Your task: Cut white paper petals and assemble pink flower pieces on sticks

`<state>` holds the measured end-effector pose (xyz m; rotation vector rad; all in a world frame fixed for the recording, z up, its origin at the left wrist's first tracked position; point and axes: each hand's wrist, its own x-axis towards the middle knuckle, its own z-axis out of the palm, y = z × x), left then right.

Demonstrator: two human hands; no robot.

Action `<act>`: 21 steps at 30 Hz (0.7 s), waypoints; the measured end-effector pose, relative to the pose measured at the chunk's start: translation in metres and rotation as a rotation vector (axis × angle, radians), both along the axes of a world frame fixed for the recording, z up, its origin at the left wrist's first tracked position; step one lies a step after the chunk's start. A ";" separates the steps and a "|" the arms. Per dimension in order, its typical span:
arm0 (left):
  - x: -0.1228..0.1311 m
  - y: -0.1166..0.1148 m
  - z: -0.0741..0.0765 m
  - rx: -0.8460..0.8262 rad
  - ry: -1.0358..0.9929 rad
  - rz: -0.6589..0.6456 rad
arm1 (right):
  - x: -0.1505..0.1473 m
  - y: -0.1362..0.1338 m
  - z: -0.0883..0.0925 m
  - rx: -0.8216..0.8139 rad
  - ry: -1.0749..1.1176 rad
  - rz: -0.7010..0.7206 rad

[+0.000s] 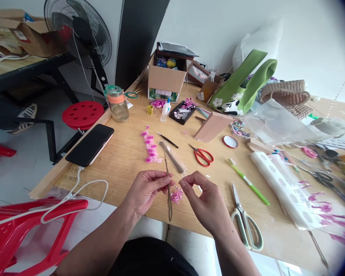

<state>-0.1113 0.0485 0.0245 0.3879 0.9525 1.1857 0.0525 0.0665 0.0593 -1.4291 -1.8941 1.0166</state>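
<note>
My left hand pinches a thin, looped bundle of brownish thread, which hangs below the fingers and narrows to a point above them. Close by on the right, my right hand has thumb and forefinger pressed together; whatever lies between them is too small to make out. A pink tinsel-like tuft rests on the table between the hands. Just beyond them lie a slim clear packet of brown strands, black tweezers and a fluffy pink-and-white strip.
Red-handled pliers, a green toothbrush and pale-handled scissors lie to the right. At the left are a phone on a white cable and a jar. A cardboard box and green felt bag stand behind.
</note>
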 end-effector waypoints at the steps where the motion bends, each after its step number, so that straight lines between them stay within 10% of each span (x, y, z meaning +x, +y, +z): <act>1: 0.000 0.000 0.000 -0.003 0.001 -0.002 | 0.000 0.000 0.000 0.007 -0.005 0.003; 21: -0.004 -0.004 0.002 0.017 -0.060 -0.044 | 0.003 0.001 0.006 0.259 -0.114 -0.002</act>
